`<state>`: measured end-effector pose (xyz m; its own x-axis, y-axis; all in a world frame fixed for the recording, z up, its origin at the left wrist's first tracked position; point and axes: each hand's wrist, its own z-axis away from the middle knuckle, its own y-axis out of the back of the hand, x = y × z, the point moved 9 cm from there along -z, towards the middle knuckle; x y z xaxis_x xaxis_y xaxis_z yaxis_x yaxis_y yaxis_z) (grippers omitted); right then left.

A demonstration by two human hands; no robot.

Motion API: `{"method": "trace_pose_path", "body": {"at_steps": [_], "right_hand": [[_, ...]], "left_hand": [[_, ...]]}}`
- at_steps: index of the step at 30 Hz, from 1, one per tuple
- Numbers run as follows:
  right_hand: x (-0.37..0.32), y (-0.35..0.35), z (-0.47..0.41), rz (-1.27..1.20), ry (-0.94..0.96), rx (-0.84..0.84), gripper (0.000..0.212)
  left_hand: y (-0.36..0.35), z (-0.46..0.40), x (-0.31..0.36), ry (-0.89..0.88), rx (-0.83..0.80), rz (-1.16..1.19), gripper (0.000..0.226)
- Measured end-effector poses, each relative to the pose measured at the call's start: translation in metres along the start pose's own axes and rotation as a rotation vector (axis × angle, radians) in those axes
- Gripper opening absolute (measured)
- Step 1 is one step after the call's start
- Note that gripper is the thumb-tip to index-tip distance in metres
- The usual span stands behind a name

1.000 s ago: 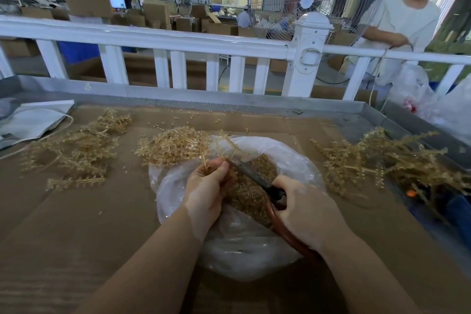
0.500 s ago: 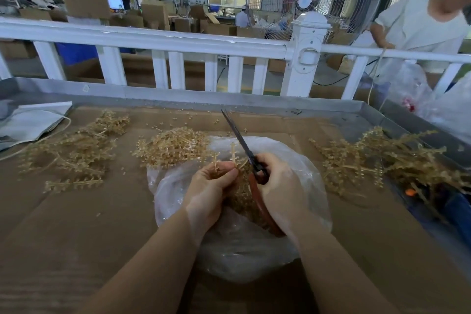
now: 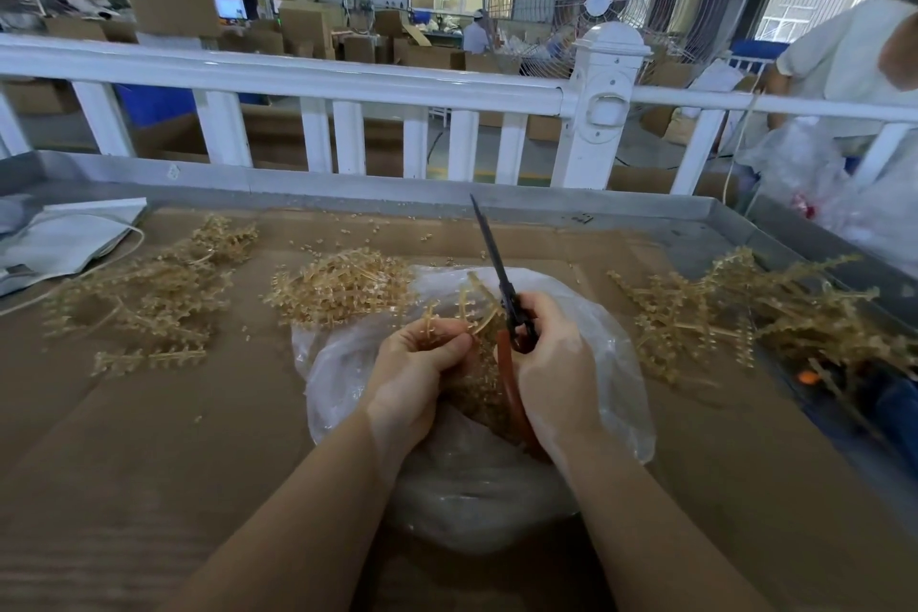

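a: where was the pale yellow plastic sprig (image 3: 471, 298)?
b: pinched in our left hand (image 3: 417, 363), over the clear plastic bag (image 3: 616, 363) on the counter (image 3: 149, 437). our right hand (image 3: 551, 353) gripped red-handled dark-bladed scissors (image 3: 497, 263).

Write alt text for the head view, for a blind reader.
Two bare hands work over a clear plastic bag on a cardboard-covered table: the left hand pinches a tan plastic sprig, the right hand grips red-handled scissors, blades closed and pointing away. Sprig piles lie either side, a white railing behind.

head | one view | faces forward-down | close above cardboard-lined table (image 3: 149, 437) | railing (image 3: 298, 80) beyond
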<state>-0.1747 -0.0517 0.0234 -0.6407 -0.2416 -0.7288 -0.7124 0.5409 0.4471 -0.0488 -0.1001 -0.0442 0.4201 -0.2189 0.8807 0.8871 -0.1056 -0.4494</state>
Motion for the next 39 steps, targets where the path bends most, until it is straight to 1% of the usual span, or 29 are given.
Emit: {"method": "trace_pose_path", "body": {"at_steps": [1,5,6,11,16,19,21,23,25,28,30,32,33,37,39], "right_hand": [[0.001,0.002,-0.001,0.001,-0.005,-0.002,0.018],[0.002,-0.005,-0.001,0.024,-0.008,-0.095,0.016],[0.001,-0.004,0.000,0.025,0.004,-0.080,0.017],[-0.014,0.014,0.000,-0.013,0.085,0.102,0.023],[-0.018,0.017,-0.008,-0.059,0.065,0.094,0.026],[-0.016,0.014,-0.010,-0.081,0.056,0.070,0.024],[-0.011,0.009,-0.013,-0.101,0.020,0.032,0.023],[-0.005,0.001,-0.016,-0.124,-0.026,-0.052,0.024],[-0.002,-0.008,-0.017,-0.125,-0.059,-0.149,0.027],[-0.001,-0.014,-0.016,-0.095,-0.047,-0.240,0.033],[-0.004,-0.016,-0.015,-0.098,-0.019,-0.283,0.030],[-0.006,-0.016,-0.014,-0.135,-0.010,-0.300,0.027],[-0.006,-0.015,-0.013,-0.148,-0.012,-0.293,0.028],[-0.006,-0.005,-0.008,-0.080,0.010,-0.191,0.028],[-0.007,-0.001,-0.002,-0.018,0.038,-0.151,0.026]], "left_hand": [[0.001,0.000,-0.001,0.011,0.004,0.027,0.014],[0.000,0.001,-0.002,0.032,-0.008,0.065,0.011],[0.000,0.001,-0.001,0.031,-0.011,0.064,0.011],[-0.002,0.002,0.000,0.005,-0.019,0.058,0.016],[-0.004,0.001,0.000,-0.002,-0.066,0.057,0.008],[-0.004,0.000,-0.002,0.003,-0.094,0.095,0.008],[-0.007,0.000,-0.003,0.013,-0.131,0.107,0.007],[-0.010,0.002,-0.003,0.016,-0.184,0.109,0.008],[-0.011,0.003,-0.001,0.006,-0.201,0.115,0.008],[-0.014,0.004,0.000,0.007,-0.225,0.129,0.012],[-0.014,0.003,0.000,0.004,-0.211,0.143,0.026],[-0.009,0.000,-0.001,0.012,-0.162,0.165,0.042],[-0.008,0.000,-0.002,0.015,-0.145,0.175,0.042],[-0.001,-0.003,-0.004,0.037,-0.092,0.212,0.015],[0.004,-0.006,-0.006,0.054,-0.044,0.231,0.008]]}}
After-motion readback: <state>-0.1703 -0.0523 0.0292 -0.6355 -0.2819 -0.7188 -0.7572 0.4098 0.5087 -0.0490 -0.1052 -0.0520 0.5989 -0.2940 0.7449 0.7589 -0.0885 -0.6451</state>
